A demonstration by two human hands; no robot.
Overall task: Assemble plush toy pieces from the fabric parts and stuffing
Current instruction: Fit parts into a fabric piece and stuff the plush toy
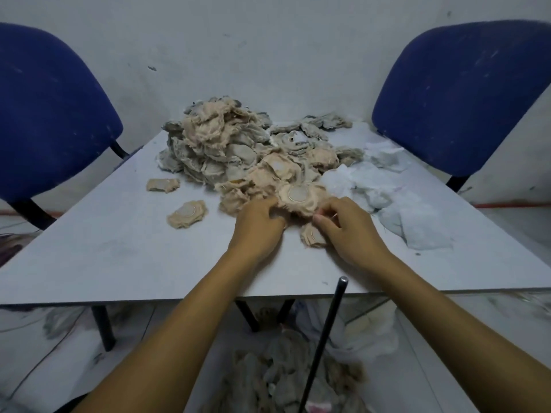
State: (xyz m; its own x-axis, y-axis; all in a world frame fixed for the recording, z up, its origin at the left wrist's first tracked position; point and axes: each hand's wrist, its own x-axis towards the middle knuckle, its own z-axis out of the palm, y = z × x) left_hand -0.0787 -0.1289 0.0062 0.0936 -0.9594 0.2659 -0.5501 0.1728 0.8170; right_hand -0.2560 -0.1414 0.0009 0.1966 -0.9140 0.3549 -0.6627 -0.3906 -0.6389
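A big heap of beige and grey plush fabric pieces (226, 144) covers the far middle of the grey table (104, 257). White stuffing (396, 201) lies to its right. Both hands reach to the heap's near edge. My left hand (258, 228) grips the near left edge of a round beige piece with a pale centre (298, 195). My right hand (347, 231) pinches the same piece's near right edge with thumb and fingers. Another small beige piece (310, 236) lies under my right hand.
Two loose beige pieces (187, 214) (162, 185) lie left of the hands. Blue chairs stand at the far left (50, 114) and far right (459, 96). A dark metal rod (325, 338) leans at the table's near edge. More fabric scraps (286, 377) are piled on the floor below.
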